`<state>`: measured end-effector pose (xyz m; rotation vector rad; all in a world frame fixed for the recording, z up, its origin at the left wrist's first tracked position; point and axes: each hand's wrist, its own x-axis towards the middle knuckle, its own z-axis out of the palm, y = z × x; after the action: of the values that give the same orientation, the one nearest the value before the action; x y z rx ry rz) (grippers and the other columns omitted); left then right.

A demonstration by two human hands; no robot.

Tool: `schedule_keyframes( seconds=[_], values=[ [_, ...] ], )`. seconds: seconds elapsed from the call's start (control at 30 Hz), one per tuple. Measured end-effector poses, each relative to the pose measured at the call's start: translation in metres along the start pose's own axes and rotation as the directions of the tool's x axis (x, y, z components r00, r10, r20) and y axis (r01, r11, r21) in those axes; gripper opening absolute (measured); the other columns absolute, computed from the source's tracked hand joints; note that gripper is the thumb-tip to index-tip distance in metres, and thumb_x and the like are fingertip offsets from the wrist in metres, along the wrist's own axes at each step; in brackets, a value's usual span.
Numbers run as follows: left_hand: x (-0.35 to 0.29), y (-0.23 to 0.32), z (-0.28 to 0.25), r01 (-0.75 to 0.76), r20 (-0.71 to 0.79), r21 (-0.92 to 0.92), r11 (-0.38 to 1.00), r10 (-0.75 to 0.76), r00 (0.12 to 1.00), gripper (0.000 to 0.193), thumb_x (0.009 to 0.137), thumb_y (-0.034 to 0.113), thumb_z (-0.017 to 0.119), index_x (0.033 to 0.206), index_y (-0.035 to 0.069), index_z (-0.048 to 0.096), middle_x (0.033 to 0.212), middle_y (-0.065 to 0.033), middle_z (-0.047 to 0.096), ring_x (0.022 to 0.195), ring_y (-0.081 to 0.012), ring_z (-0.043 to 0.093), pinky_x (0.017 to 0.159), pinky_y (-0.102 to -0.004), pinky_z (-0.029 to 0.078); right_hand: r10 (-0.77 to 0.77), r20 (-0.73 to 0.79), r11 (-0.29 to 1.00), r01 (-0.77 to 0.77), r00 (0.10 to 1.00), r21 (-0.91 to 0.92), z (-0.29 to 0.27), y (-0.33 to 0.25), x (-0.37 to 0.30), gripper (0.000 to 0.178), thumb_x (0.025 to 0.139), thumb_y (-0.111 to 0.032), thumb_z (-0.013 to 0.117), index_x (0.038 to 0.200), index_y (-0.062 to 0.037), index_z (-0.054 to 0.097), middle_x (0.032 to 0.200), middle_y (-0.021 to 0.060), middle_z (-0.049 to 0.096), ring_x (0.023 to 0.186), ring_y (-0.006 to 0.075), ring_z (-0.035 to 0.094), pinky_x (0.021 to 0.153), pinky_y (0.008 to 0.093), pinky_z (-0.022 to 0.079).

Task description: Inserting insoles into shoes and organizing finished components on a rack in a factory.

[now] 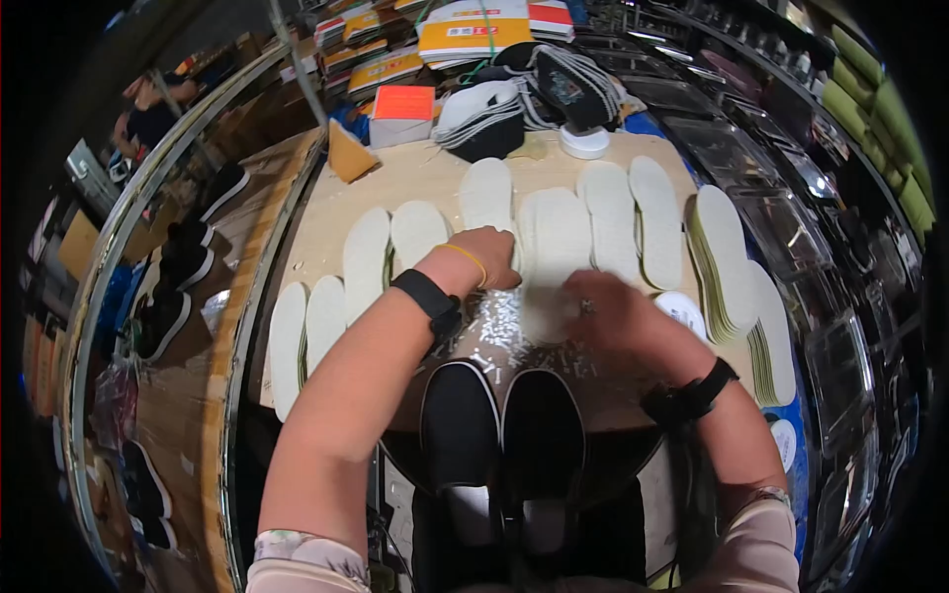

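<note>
My left hand [491, 255] bends over the lower end of a white insole [485, 188] at the middle of the wooden table. Its fingers are curled together, and what is between their tips is hidden. Smeared by motion, my right hand [605, 308] is over the right side of a stack of white insoles [556, 225]. Small white pieces [496, 321] lie scattered below my left hand. A black slip-on shoe [459, 410] and a second black shoe [542, 420] stand side by side at the near edge, between my forearms.
More insole stacks [720, 237] line both sides of the table [326, 212]. Black shoe uppers [573, 89], a round white lid [584, 142] and an orange-topped box [402, 111] are at the back. Left is a metal-framed rack [259, 227] with shoes; right are clear plastic trays [781, 222].
</note>
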<state>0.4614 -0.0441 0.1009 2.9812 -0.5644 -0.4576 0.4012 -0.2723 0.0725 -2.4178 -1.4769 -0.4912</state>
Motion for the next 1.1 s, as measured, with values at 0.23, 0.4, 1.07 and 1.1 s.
schedule_keyframes(
  seconds=[0.23, 0.4, 1.07, 1.1],
  values=[
    [0.050, 0.098, 0.014, -0.366, -0.329, 0.123, 0.923, 0.385, 0.862, 0.039, 0.067, 0.033, 0.065, 0.091, 0.003, 0.057, 0.093, -0.0160, 0.057, 0.088, -0.0310, 0.056, 0.078, -0.0382, 0.044, 0.815, 0.162, 0.579, -0.769, 0.556, -0.272, -0.028, 0.070, -0.041, 0.042, 0.067, -0.019, 0.063, 0.104, -0.0005, 0.055, 0.110, 0.0185, 0.053, 0.101, 0.0326, 0.052, 0.087, 0.0370, 0.043],
    [0.081, 0.111, 0.062, -0.279, -0.523, 0.375, 0.884, 0.451, 0.723, 0.028, 0.062, 0.026, 0.064, 0.082, 0.006, 0.058, 0.076, -0.0115, 0.056, 0.076, -0.0268, 0.057, 0.072, -0.0338, 0.042, 0.872, 0.285, 0.461, -0.862, 0.397, -0.210, -0.022, 0.084, -0.038, 0.043, 0.070, -0.021, 0.060, 0.107, 0.0000, 0.053, 0.113, 0.0182, 0.052, 0.108, 0.0329, 0.048, 0.090, 0.0369, 0.042],
    [0.001, -0.040, 0.026, -0.139, -0.265, -0.102, 0.985, 0.108, 0.958, 0.058, 0.065, 0.037, 0.069, 0.109, 0.001, 0.056, 0.110, -0.0190, 0.052, 0.102, -0.0329, 0.051, 0.089, -0.0350, 0.041, 0.261, 0.379, 0.965, -0.253, 0.888, -0.070, 0.020, -0.032, 0.053, 0.024, 0.065, -0.023, 0.061, 0.080, -0.0040, 0.062, 0.093, 0.0093, 0.058, 0.095, 0.0238, 0.054, 0.081, 0.0344, 0.045],
    [0.003, -0.041, 0.023, -0.123, -0.219, -0.087, 0.989, 0.101, 0.970, 0.057, 0.066, 0.038, 0.067, 0.109, 0.001, 0.056, 0.108, -0.0189, 0.053, 0.101, -0.0321, 0.051, 0.089, -0.0347, 0.041, 0.198, 0.306, 0.980, -0.194, 0.931, -0.043, 0.021, -0.030, 0.052, 0.020, 0.068, -0.021, 0.059, 0.077, -0.0034, 0.063, 0.088, 0.0088, 0.059, 0.091, 0.0233, 0.056, 0.075, 0.0352, 0.047]
  ],
)
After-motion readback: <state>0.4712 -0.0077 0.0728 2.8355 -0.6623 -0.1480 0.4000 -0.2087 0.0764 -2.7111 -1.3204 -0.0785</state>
